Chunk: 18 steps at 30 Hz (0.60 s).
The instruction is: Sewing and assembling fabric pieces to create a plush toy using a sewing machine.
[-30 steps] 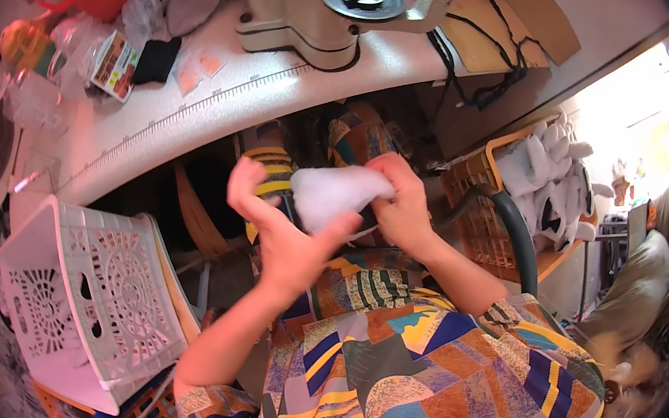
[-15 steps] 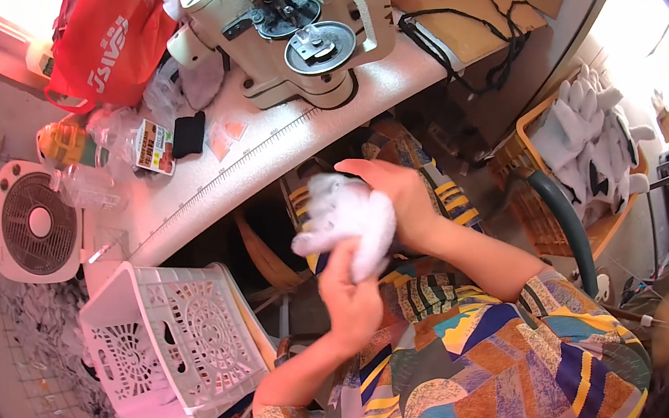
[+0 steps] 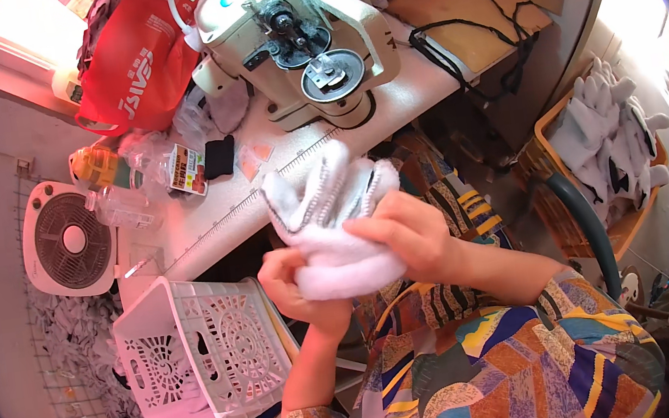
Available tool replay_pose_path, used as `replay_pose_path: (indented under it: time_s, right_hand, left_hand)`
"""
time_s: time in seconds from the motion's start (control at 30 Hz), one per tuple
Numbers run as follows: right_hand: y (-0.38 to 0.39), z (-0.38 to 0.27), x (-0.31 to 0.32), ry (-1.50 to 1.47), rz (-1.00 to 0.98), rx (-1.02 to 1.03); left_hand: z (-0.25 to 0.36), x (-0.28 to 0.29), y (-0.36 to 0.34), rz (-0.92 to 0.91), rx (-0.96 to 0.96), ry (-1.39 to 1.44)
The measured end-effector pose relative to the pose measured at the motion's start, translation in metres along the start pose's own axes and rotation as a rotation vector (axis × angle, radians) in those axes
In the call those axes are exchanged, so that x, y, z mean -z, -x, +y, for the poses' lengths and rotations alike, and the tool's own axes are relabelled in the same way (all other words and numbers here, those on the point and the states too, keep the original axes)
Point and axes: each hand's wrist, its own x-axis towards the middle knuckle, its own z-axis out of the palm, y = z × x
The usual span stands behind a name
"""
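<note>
Between my hands is a white fluffy glove (image 3: pixel 338 238) with grey stitched seams and a thick folded cuff. My left hand (image 3: pixel 304 290) is closed on the cuff's left side, its fingers partly behind the fabric. At the right side my right hand (image 3: pixel 415 237) pinches the glove, thumb on the front. The glove's upper part points toward the table and a cream sewing machine (image 3: pixel 339 112) with two round metal discs.
The white table edge (image 3: pixel 237 231) carries a ruler scale. A red bag (image 3: pixel 141 65), plastic bottle (image 3: pixel 121 208) and black cloth piece (image 3: pixel 220 157) lie on it. A white crate (image 3: pixel 229 339) and box fan (image 3: pixel 71 237) stand left; at right, an orange basket (image 3: pixel 546 129) holds several white gloves.
The glove has been spread out and turned upward, showing its seams and cuff. My right hand has moved down to its side, my left hand slightly left. The view has shifted a little.
</note>
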Motion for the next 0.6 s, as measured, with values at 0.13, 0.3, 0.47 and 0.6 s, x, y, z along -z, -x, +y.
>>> replay_pose_path:
  time_s: [0.13,0.3,0.47,0.6]
  right_hand:
    - [-0.004,-0.003,-0.007,0.068,0.048,-0.035]
    - [-0.014,0.004,-0.002,0.173,0.069,-0.213]
    - [-0.005,0.017,-0.005,-0.099,-0.006,-0.356]
    - [-0.006,0.014,0.009,-1.004,-0.246,-1.067]
  left_hand:
    - [0.016,0.006,-0.019,-0.058,-0.26,-0.215]
    - [0.025,0.017,-0.014,-0.327,-0.351,-0.18]
    - [0.035,0.031,0.005,-0.548,0.519,0.387]
    - [0.027,0.035,-0.006,-0.446,1.09,1.163]
